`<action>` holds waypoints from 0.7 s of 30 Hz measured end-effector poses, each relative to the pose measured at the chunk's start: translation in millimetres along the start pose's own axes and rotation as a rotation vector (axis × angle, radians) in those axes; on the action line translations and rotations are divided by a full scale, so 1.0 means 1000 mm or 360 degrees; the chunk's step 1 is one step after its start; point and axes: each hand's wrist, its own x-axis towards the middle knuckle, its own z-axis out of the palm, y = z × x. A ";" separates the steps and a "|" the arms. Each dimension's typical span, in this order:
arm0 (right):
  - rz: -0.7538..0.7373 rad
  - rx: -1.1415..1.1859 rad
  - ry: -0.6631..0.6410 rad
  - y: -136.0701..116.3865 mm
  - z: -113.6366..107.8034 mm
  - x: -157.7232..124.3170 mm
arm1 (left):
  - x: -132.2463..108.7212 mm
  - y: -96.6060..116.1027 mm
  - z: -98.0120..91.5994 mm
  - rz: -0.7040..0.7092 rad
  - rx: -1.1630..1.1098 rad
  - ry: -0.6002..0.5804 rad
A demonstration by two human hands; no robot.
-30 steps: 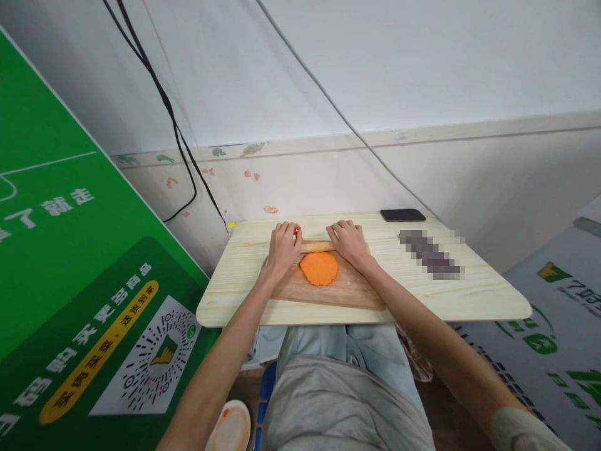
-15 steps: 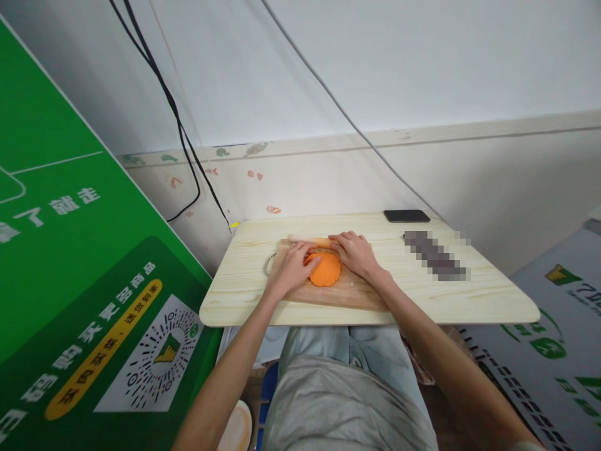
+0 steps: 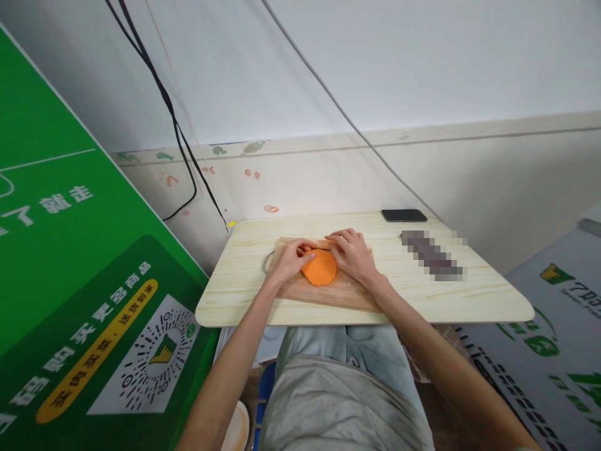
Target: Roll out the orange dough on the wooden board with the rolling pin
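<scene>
A pale wall (image 3: pixel 422 69) backs our desk (image 3: pixel 460 300); a wooden board (image 3: pixel 323 295) sits by its near edge. Our flat orange dough (image 3: pixel 320 269) lies mid-board, the rolling pin (image 3: pixel 323 244) toward the far edge. Our left hand (image 3: pixel 292 258) has its thumb on the dough's far-left rim; our right hand (image 3: pixel 351 254) curls by its right. We cannot tell whether either clamps. We seem to be adjusting the dough, which calls for light handling next.
</scene>
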 end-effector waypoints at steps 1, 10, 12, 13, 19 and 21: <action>-0.0043 0.0031 0.0003 -0.002 -0.001 0.000 | -0.001 0.002 0.000 -0.0002 -0.0055 0.0011; -0.0102 0.0361 -0.0102 -0.001 0.001 -0.001 | -0.011 0.020 0.003 0.0022 -0.0360 0.0128; -0.0078 0.0513 -0.0083 0.001 0.002 -0.003 | -0.010 0.018 0.004 0.0015 -0.0356 0.0143; -0.0067 0.0578 -0.0069 0.001 0.002 -0.003 | -0.010 0.018 0.004 0.0010 -0.0346 0.0139; -0.0027 0.0768 -0.0072 -0.001 0.000 -0.002 | -0.010 0.015 0.006 0.0035 -0.0238 0.0083; -0.0003 0.0772 -0.0096 -0.001 -0.001 -0.002 | -0.011 0.016 0.006 0.0036 -0.0237 0.0097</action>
